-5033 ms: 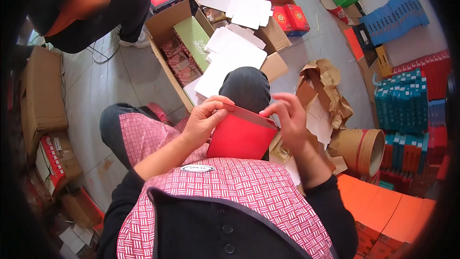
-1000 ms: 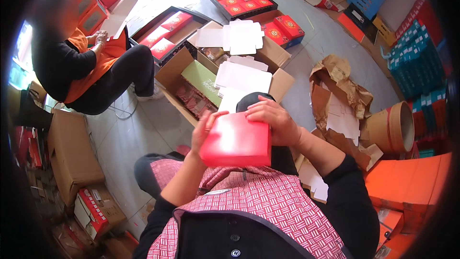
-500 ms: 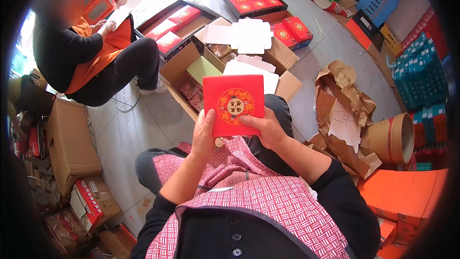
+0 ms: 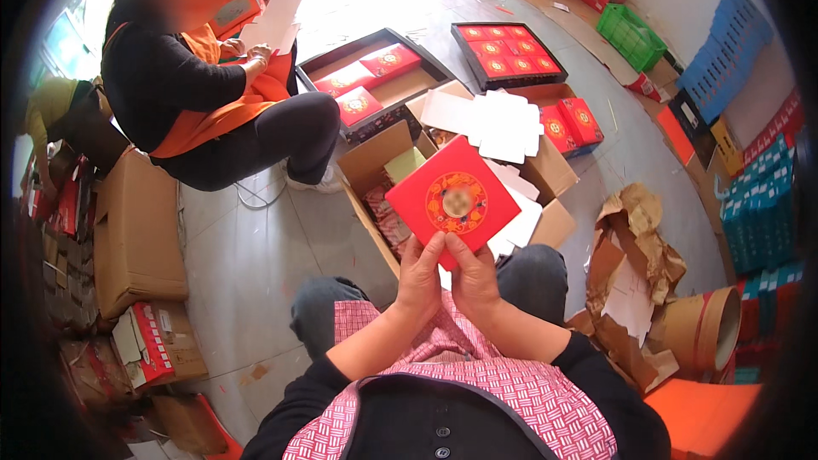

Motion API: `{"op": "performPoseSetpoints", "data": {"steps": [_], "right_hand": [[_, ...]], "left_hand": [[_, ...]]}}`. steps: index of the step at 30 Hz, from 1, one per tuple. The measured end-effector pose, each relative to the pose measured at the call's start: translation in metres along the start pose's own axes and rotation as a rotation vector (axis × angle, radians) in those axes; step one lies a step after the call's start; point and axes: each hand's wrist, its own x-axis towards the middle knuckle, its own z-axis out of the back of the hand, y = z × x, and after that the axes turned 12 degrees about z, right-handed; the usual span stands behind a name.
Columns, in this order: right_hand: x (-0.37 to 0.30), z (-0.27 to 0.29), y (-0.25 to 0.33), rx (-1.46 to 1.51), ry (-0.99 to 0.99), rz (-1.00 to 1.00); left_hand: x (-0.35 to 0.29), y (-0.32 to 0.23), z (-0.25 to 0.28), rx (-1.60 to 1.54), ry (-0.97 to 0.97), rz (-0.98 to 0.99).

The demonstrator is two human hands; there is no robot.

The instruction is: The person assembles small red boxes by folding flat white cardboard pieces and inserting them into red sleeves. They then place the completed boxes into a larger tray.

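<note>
A square red gift box with a round gold ornament is held up in front of me, turned so one corner points down at my hands. My left hand and my right hand meet at that near corner. Both thumbs lie side by side on the red top, and the other fingers go under it, out of sight. Just beyond it stands an open brown carton with packets inside. White card blanks lie over the carton's far side.
At the far left a seated co-worker in an orange apron handles a white card piece. Black-edged trays of red boxes stand beyond the carton. Crumpled brown paper and a cardboard drum lie at my right. A large carton is at left.
The red box has rotated from square-on to corner-down. My hands have come together at its near corner. The whole view has shifted, and the co-worker's white card is raised higher.
</note>
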Motion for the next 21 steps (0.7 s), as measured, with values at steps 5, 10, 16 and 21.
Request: {"op": "performPoseSetpoints", "data": {"steps": [5, 10, 16, 21], "right_hand": [[0.103, 0.0, 0.019, -0.169, 0.055, -0.032], [0.289, -0.009, -0.005, -0.539, 0.273, 0.021], [0.455, -0.039, -0.101, -0.756, 0.342, 0.176], [0.515, -0.057, -0.153, -0.92, 0.714, 0.291]], "left_hand": [[0.041, -0.054, 0.059, 0.138, -0.129, 0.223], [0.068, -0.097, 0.098, 0.179, -0.162, 0.253], [0.057, -0.13, 0.087, 0.295, -0.195, 0.297], [0.055, -0.142, 0.095, 0.196, -0.254, 0.338]]}}
